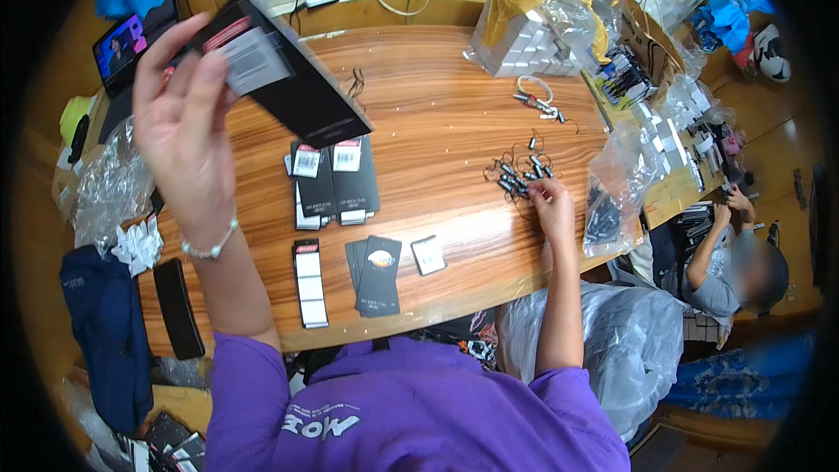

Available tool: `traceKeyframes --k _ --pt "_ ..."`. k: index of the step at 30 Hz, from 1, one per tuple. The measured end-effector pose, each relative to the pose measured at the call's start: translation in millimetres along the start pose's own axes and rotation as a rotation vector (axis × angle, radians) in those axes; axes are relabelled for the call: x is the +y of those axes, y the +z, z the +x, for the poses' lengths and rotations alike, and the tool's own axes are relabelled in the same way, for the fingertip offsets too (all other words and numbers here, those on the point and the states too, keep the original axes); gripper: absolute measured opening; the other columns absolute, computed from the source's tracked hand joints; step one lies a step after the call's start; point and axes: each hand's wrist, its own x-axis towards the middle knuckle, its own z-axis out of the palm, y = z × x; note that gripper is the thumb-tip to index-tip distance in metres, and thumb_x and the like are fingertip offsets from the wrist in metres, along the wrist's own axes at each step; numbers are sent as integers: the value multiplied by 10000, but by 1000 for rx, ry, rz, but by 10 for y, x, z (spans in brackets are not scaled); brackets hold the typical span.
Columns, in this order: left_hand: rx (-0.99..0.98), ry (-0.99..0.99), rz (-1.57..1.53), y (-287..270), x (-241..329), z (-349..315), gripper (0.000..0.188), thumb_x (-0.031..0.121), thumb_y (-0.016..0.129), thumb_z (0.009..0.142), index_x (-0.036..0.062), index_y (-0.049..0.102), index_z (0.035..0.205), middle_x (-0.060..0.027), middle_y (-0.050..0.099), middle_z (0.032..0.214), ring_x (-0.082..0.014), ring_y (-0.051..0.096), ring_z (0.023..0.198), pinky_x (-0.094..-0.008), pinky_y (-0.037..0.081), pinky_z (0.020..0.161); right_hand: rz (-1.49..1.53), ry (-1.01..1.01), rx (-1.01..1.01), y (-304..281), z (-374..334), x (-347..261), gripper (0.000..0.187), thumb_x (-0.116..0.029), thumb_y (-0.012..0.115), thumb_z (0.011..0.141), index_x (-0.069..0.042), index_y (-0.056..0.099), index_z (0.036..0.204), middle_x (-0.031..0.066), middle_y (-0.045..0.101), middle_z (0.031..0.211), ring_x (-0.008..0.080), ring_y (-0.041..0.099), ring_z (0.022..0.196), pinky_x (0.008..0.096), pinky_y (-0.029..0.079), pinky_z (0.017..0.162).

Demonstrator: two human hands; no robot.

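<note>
Left hand (185,122) high, a black card (301,92) is pinched! Right hand (554,204) low, dark cords (514,178) are touched on the table (454,223), any pinch impossible to tell.

White-labelled black card (301,92) raised, tilted, at left; small dark corded pieces (512,182) heaped at right.

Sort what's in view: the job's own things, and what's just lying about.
Likely the job's, judging by the hands and layout:
black card, held in the left hand
small corded pieces, at the right hand
stacks of labelled black cards

Probably just lying about:
crumpled white paper
dark flat case
navy cloth
lit screen
</note>
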Motion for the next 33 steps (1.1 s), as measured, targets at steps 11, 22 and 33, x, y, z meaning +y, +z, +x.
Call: traceKeyframes --k 11,22,33 --pt "-140 48 50 -391 -11 81 315 40 545 873 8 469 1177 -99 637 977 -103 609 879 -211 502 770 -105 -35 -103 218 51 -430 102 -66 655 716 6 635 786 142 609 785 299 561 770 362 447 696" --pt "-119 74 157 -474 72 110 339 50 557 867 -7 456 1185 -128 630 1007 -122 606 917 -218 507 788 566 234 -84 -232 243 -524 203 -63 611 825 33 581 1002 -8 557 785 60 501 694 191 403 632" --pt "-298 -162 43 -281 10 59 181 -92 542 818 -36 548 990 -88 622 933 -131 613 875 -237 494 781 1287 27 -72 -484 830 -1370 290 -80 560 858 5 526 1133 31 576 833 89 521 730 236 433 666"
